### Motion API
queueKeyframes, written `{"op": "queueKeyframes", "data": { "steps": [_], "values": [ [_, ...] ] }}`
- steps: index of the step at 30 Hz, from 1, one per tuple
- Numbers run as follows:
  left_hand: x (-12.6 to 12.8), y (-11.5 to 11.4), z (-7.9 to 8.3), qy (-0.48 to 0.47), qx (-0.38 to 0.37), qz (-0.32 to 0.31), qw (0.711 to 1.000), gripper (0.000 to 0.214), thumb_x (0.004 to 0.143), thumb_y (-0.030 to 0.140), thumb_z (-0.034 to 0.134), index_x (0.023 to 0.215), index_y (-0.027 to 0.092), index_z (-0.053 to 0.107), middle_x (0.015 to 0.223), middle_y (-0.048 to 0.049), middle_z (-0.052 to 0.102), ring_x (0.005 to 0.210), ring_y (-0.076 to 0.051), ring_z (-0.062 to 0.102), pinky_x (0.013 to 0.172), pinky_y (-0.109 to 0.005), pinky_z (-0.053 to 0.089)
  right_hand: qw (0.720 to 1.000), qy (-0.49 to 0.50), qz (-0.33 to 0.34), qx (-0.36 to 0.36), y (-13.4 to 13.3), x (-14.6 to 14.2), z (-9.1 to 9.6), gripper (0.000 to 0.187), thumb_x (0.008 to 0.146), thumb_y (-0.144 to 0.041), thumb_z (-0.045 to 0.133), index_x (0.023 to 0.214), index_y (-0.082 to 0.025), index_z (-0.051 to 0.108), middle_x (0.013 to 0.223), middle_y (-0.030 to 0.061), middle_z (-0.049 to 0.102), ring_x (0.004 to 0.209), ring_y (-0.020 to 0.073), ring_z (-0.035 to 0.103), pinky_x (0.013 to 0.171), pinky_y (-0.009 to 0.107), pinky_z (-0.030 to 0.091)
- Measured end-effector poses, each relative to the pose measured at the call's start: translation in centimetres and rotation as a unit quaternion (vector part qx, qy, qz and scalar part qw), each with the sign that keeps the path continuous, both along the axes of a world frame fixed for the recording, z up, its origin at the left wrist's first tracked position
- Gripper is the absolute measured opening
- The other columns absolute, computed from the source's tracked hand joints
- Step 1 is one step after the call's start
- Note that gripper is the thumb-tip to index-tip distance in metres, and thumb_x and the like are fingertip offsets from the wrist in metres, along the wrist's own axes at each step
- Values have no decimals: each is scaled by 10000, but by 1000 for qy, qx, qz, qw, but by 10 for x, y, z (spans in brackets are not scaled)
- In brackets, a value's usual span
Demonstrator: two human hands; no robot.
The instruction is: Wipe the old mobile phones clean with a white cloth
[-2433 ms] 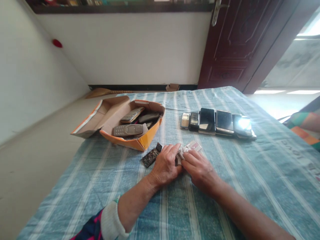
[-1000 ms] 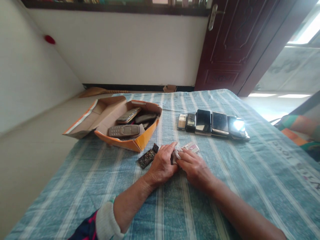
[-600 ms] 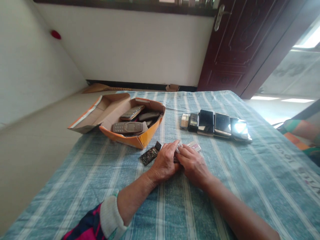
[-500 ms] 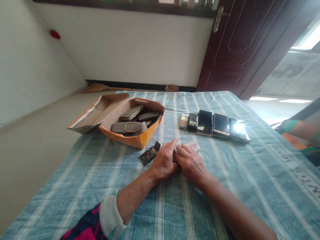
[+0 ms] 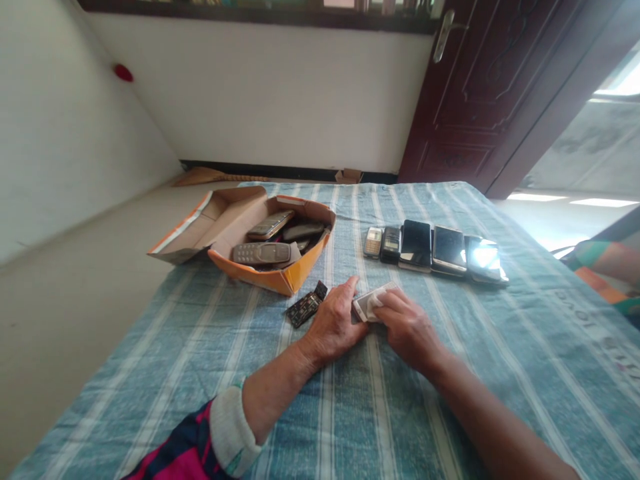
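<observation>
My left hand (image 5: 336, 320) rests on the striped cloth (image 5: 450, 373) and grips the near end of a small light-coloured phone (image 5: 364, 303). My right hand (image 5: 407, 323) lies over the phone's far part, its fingers closed on a small white cloth (image 5: 376, 300) that presses on the phone. A black keypad piece (image 5: 306, 307) lies just left of my left hand. The phone's middle is hidden under my fingers.
An open orange cardboard box (image 5: 270, 280) with several old phones stands at the back left. A row of several phones (image 5: 434, 250) lies side by side behind my hands. A dark wooden door (image 5: 480, 93) stands at the back right.
My right hand with the white cloth has slid to the right along the phone. The phone's near end now shows between my hands. The left hand stays in place.
</observation>
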State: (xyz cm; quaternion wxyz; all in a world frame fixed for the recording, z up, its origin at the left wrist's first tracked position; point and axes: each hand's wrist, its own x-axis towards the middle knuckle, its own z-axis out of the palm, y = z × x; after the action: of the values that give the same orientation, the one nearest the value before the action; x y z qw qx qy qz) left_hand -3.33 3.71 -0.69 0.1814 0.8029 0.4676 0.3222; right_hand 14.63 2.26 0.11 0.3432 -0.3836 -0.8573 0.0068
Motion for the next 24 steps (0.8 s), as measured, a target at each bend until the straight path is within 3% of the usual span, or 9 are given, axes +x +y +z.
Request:
{"op": "queueKeyframes", "data": {
  "steps": [7,18,24],
  "values": [
    [1,-1,3,2,-4,3,1000,765,665,224,707,1348,161,367,1062,-84,611,968,-242,598,865,-406,507,996,89,-23,17,5,4,-8,353,878,-38,362,851,-181,684,921,98,628,982,225,544,824,384,518],
    [0,1,1,-1,-4,-8,1000,777,641,159,654,1363,157,367,1087,-91,613,985,-243,597,890,-403,504,999,-2,49,0,-9,-16,1,304,941,-112,360,931,-141,663,900,109,627,929,222,536,803,367,517],
    [1,1,5,19,6,-2,1000,721,674,168,638,1347,138,382,1036,-89,636,970,-241,595,884,-395,503,998,-50,0,41,-12,-12,-1,345,962,-136,331,841,-120,654,859,118,615,880,229,522,772,363,514]
  ]
}}
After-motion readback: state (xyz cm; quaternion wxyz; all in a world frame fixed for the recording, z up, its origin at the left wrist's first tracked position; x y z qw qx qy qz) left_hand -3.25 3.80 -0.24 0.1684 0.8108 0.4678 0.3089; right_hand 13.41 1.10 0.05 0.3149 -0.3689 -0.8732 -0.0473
